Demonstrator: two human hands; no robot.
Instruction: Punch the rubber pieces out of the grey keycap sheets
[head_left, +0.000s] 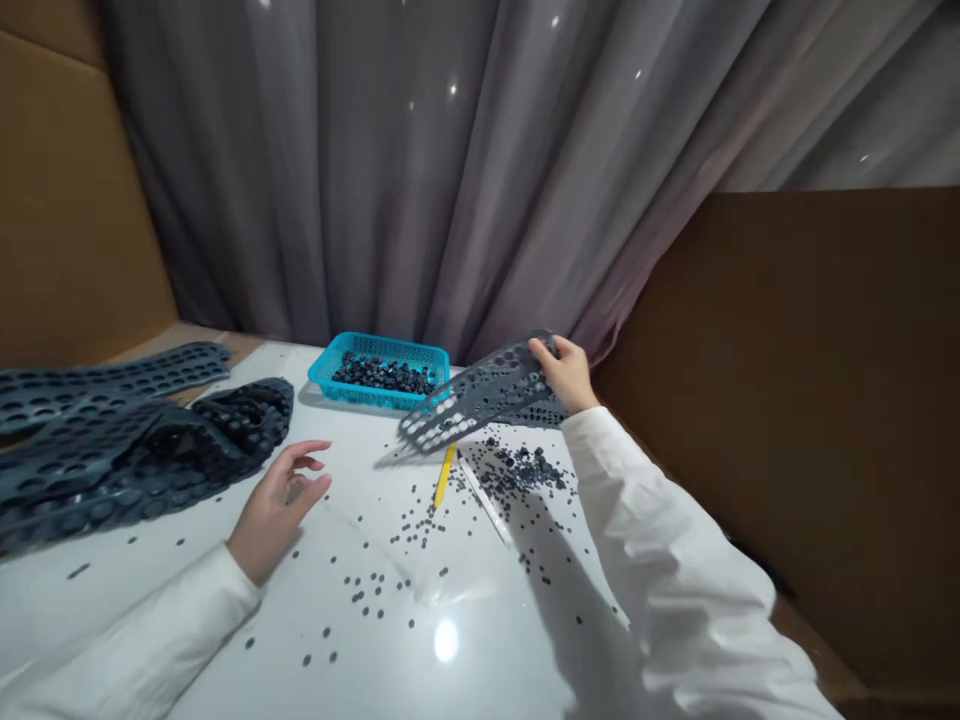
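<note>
My right hand (pixel 566 374) pinches the upper right end of a dark perforated rubber sheet (pixel 480 395), which is tilted with its lower left end close to the tabletop. Some of its holes show white through them. My left hand (pixel 279 505) hovers over the white table (pixel 390 680), its fingers apart and nothing in them. Left of that hand lie folded dark sheets (pixel 112 470) with rows of round cups. A yellow stick (pixel 445 476) and a white pen-like tool (pixel 484 498) rest below the held sheet, beside a heap of small black pieces (pixel 532 468).
Behind the held sheet stands a blue plastic basket (pixel 322 378) containing many small black parts (pixel 382 373). Small black discs are scattered across the table. Cardboard walls (pixel 810 400) rise at both sides, and a grey curtain (pixel 390 180) hangs at the back.
</note>
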